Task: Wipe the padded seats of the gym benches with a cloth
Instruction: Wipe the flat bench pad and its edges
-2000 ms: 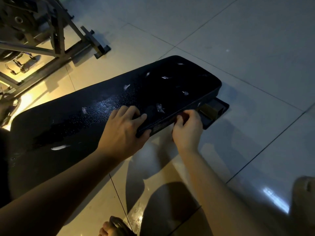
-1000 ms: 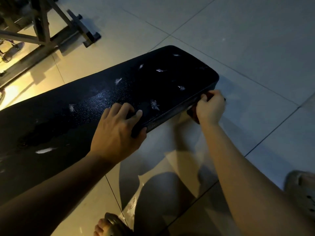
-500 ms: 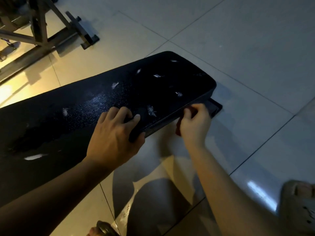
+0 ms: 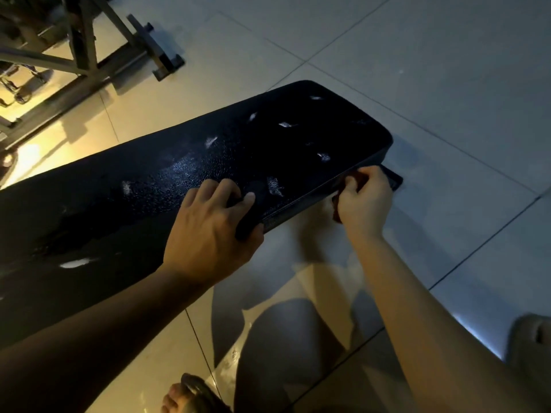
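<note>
A long black padded bench seat (image 4: 208, 162) with worn, torn patches runs from the left edge to the centre right. My left hand (image 4: 208, 231) grips its near edge, fingers curled on top and thumb under the rim. My right hand (image 4: 365, 201) holds a dark reddish cloth (image 4: 338, 210) pressed against the near side edge of the seat, close to its far end. Most of the cloth is hidden by the hand.
A metal gym frame (image 4: 80, 55) with a floor foot stands at the upper left. The floor is glossy tile (image 4: 447, 70). My sandalled feet show at the bottom (image 4: 190, 394) and at the right edge (image 4: 533, 353). A black bench base part (image 4: 393, 177) pokes out under the seat's end.
My right hand slid with the cloth along the seat's side edge, out to the end, back, then outward again. The left hand kept its grip. The view shifted slightly.
</note>
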{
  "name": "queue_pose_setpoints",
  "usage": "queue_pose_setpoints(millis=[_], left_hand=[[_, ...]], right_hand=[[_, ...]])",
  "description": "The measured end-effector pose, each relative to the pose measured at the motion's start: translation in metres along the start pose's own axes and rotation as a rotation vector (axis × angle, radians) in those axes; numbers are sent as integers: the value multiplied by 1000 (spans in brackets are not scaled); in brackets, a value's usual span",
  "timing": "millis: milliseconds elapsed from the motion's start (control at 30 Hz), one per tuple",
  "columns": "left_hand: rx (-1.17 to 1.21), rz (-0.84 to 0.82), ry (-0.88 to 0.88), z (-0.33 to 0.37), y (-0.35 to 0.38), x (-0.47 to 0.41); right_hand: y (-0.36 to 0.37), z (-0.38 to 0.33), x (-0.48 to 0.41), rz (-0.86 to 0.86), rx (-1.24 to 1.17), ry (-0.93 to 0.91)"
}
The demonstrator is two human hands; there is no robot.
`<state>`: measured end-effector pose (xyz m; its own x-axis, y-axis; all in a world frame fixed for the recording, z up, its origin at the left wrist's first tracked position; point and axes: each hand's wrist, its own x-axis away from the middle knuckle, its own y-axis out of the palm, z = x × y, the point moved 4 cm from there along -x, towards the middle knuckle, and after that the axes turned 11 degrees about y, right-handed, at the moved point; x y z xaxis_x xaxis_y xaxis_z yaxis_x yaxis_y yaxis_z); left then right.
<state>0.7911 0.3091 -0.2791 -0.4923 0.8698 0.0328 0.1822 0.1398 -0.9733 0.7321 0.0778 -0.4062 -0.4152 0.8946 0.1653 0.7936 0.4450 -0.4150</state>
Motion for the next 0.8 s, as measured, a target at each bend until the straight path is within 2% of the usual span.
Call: queue_pose_setpoints(millis=[67, 267, 400, 567, 700, 800], left_hand=[[-8, 7, 2, 1, 0, 2], [-2, 28, -3, 1, -1, 3], [0, 31, 3, 3, -2, 2], [-6, 57, 2, 2, 0, 3], [-6, 32, -4, 2, 0, 0], [-7, 45, 12, 2, 1, 4]], right_hand=[[-3, 4, -8, 13, -15, 90], [-2, -14, 22, -35, -10, -13], [-11, -3, -14, 24, -43, 217], [-4, -14, 17, -65, -30, 109], [-8, 1, -17, 10, -70, 269], [-6, -4, -3, -14, -77, 229]])
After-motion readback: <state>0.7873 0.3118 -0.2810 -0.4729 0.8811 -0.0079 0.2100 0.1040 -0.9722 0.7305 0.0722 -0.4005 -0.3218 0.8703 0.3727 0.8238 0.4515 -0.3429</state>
